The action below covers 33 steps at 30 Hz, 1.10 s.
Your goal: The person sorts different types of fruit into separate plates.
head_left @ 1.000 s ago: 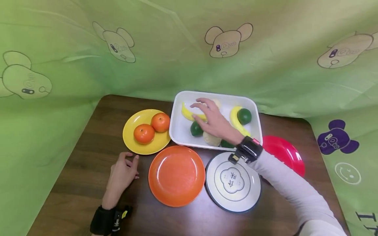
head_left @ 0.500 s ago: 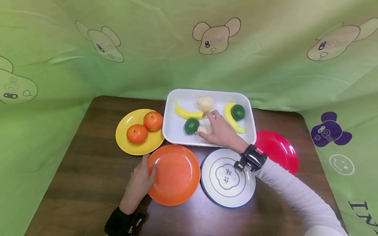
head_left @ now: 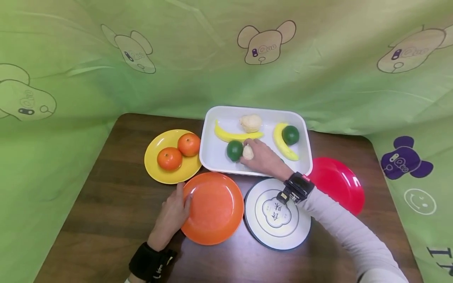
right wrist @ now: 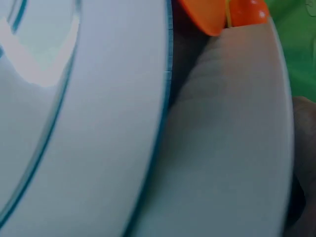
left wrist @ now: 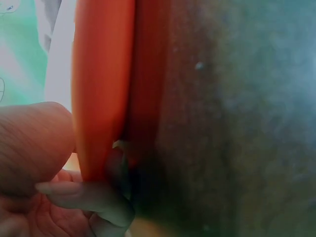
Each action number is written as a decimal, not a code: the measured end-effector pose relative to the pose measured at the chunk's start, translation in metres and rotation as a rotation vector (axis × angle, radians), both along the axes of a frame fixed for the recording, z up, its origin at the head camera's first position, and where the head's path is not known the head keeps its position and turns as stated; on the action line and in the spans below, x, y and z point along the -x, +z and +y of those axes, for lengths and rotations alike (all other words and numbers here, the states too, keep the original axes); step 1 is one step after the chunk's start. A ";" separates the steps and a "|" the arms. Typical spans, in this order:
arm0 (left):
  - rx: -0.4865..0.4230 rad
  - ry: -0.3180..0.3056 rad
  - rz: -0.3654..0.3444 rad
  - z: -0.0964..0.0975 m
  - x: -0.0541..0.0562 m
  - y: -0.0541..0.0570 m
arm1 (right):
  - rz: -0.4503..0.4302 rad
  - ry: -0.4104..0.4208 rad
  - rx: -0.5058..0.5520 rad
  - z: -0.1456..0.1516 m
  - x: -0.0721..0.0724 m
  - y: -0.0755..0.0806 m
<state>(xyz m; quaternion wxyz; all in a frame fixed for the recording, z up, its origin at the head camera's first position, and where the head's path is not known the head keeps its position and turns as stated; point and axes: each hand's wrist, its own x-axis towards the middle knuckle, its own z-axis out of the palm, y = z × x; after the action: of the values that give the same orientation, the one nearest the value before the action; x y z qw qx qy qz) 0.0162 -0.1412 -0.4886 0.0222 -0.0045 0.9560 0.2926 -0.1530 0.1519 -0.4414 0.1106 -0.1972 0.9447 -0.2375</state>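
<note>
My left hand [head_left: 172, 214] grips the near-left rim of an orange plate [head_left: 214, 208], thumb on the upper side. In the left wrist view, its fingers [left wrist: 74, 193] curl round the plate's edge. My right hand [head_left: 263, 157] reaches into a white tray [head_left: 209, 153] and holds a cream-coloured roundish piece [head_left: 248, 153] between thumb and fingers. Close beside it lies a dark green ball-shaped piece [head_left: 234, 150]. The right wrist view shows mostly the tray's outer wall [right wrist: 222, 138], with the hand largely hidden behind it.
Inside the tray are a banana [head_left: 230, 135], another banana [head_left: 282, 143], a cream piece [head_left: 251, 123] and a green ball [head_left: 291, 135]. Left stands a yellow plate [head_left: 155, 169] with tangerines [head_left: 170, 158]. A white plate [head_left: 277, 232] and red plate [head_left: 339, 184] stand right.
My left hand has moved from beside the yellow plate to the orange plate's rim and taken hold. My right hand has lowered from above the banana onto the cream piece.
</note>
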 end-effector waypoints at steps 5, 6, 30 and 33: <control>0.026 -0.011 -0.027 -0.002 0.002 0.004 | 0.165 0.012 0.145 -0.010 -0.007 0.025; 0.031 -0.012 -0.038 -0.003 0.002 0.005 | 0.206 0.040 0.176 -0.015 -0.011 0.031; 0.058 -0.046 -0.063 0.001 0.005 0.003 | 0.446 0.778 -0.194 -0.097 -0.132 -0.021; 0.068 -0.047 -0.047 0.002 0.005 0.002 | 0.393 0.782 -0.181 -0.094 -0.132 -0.021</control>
<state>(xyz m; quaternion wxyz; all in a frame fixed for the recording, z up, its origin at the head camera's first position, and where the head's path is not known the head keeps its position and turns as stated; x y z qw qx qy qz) 0.0115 -0.1389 -0.4863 0.0513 0.0104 0.9645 0.2589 -0.0212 0.0575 -0.4629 0.0271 -0.5705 0.8192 -0.0523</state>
